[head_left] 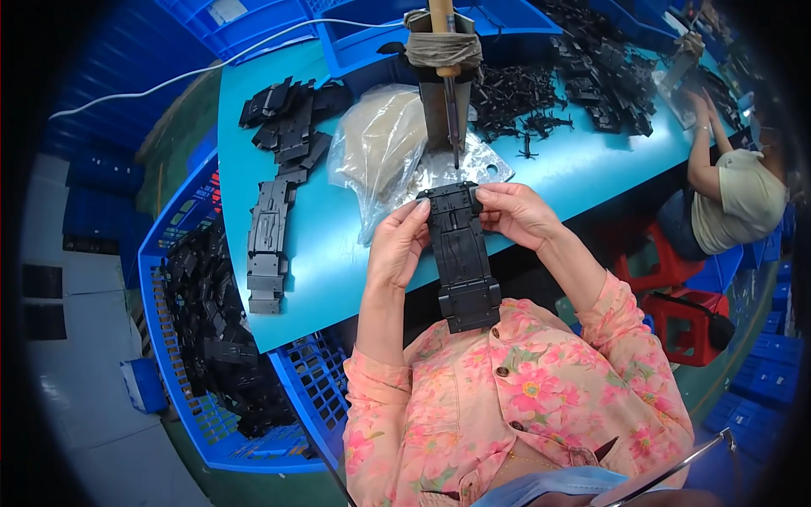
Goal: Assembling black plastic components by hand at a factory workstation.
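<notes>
Between my two hands is a long black plastic chassis plate [459, 253], its far end up at the table's front edge and its near end close to my shirt. My left hand [401, 241] pinches the far left corner, and my right hand [517, 215] grips the far right corner. Just beyond that end, a thin metal driver bit [453, 118] points down from a wooden-handled tool [443, 42] bound with grey cord to a stand. A clear plastic bag [380, 144] of small pieces, too fine to make out, lies left of the stand.
More black plates [269, 215] lie on the turquoise table [329, 279] at left. Small black parts [515, 97] heap beyond the stand, with larger parts [604, 80] farther right. A blue crate [156, 338] holds many plates. At right, a co-worker [735, 194] sits near red stools [688, 321].
</notes>
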The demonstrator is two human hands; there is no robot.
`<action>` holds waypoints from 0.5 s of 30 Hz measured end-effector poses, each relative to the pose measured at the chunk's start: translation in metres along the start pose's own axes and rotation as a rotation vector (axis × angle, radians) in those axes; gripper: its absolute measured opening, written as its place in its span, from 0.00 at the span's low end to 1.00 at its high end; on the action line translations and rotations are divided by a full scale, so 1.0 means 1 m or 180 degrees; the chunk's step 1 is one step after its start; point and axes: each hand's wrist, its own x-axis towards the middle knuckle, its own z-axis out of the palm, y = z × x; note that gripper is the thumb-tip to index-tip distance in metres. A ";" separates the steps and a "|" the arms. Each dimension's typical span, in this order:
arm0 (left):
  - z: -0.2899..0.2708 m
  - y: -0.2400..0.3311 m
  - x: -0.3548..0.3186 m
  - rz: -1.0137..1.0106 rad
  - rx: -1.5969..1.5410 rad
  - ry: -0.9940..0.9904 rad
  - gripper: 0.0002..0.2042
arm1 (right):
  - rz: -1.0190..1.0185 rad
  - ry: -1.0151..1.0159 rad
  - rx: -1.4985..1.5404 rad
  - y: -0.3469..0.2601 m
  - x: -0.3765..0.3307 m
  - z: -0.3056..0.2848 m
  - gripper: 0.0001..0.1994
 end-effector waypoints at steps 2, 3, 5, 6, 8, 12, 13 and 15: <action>0.001 0.003 0.002 -0.0017 0.0001 0.0048 0.10 | -0.0083 0.0026 -0.0021 -0.004 0.000 0.003 0.09; -0.002 0.003 0.005 -0.0048 -0.0005 0.0006 0.10 | -0.0089 0.0014 -0.0041 -0.005 0.002 0.002 0.09; -0.008 0.003 0.012 -0.0051 -0.0021 -0.0055 0.11 | -0.0095 -0.0078 -0.0053 -0.005 0.009 -0.004 0.14; -0.011 0.002 0.015 -0.0094 0.0026 -0.0011 0.11 | -0.0109 -0.0087 -0.0078 -0.006 0.011 -0.004 0.14; -0.010 0.003 0.019 -0.0123 0.0057 0.0020 0.12 | -0.0068 -0.0134 -0.0031 -0.007 0.013 -0.004 0.13; -0.001 0.010 0.024 -0.0164 0.0150 0.0068 0.13 | -0.0098 -0.0140 0.0023 -0.011 0.018 -0.003 0.12; -0.001 0.011 0.025 -0.0180 0.0140 0.0082 0.14 | -0.0093 -0.0151 0.0006 -0.011 0.020 -0.003 0.12; -0.004 0.012 0.031 -0.0150 0.0077 0.0063 0.13 | -0.0177 -0.0087 0.0080 -0.012 0.025 -0.001 0.10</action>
